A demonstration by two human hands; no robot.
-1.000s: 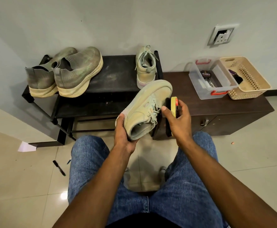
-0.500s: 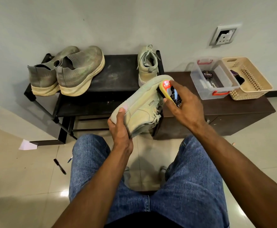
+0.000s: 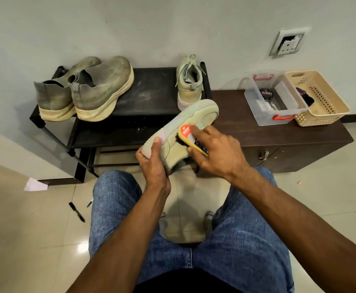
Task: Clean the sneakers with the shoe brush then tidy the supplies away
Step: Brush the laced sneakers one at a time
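Seated person, blue-jeaned knees nearest the camera. The left hand (image 3: pixel 153 163) grips the heel end of a pale green sneaker (image 3: pixel 181 132), thumb laid along its side, toe pointing away. The right hand (image 3: pixel 217 153) holds a yellow-backed shoe brush (image 3: pixel 190 138), fingers curled over its back, bristles pressed against the sneaker's side just beside the left thumb.

Left of the grip and nearer, a black marker (image 3: pixel 77 212) and a scrap of white paper (image 3: pixel 35 185) lie on the glossy tiled floor (image 3: pixel 35 240).

Beyond the grip, a black shoe rack (image 3: pixel 149 92) carries the matching sneaker (image 3: pixel 189 81), directly behind the held one, and a pair of grey knit shoes (image 3: pixel 88 89) farther left.

Right of the grip, a dark wooden cabinet (image 3: pixel 278 134) bears a clear plastic box (image 3: pixel 274 98) holding a polish tin (image 3: pixel 266 93), touching a beige perforated basket (image 3: pixel 318 98) with dark contents that cannot be identified.

Farthest, a pale wall with a socket (image 3: pixel 288 42).
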